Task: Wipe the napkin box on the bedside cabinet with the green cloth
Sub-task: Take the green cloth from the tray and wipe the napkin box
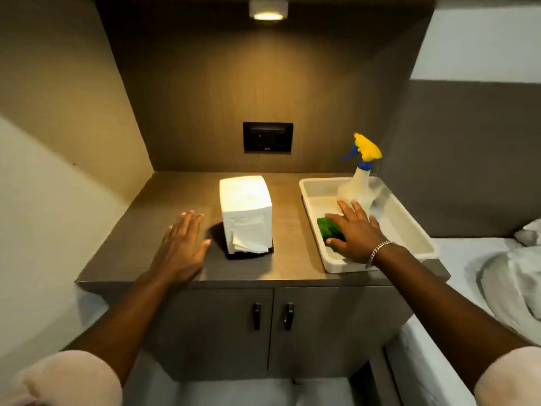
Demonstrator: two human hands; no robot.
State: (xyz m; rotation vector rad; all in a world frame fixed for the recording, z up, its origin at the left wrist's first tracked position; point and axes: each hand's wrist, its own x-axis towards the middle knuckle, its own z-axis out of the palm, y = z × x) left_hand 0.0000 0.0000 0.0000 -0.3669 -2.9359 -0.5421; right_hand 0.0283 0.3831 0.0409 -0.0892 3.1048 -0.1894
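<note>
A white napkin box stands on a black base in the middle of the bedside cabinet top, with a napkin hanging out of its front. The green cloth lies crumpled in a white tray to the right of the box. My right hand rests flat over the cloth with fingers spread, covering its right part; the fingers are not closed around it. My left hand hovers open just left of the box, palm down, not touching it.
A spray bottle with a yellow and blue head stands at the back of the tray. A black socket panel sits in the back wall under a lit lamp. Two cabinet doors with black handles are below. A bed with white linen lies to the right.
</note>
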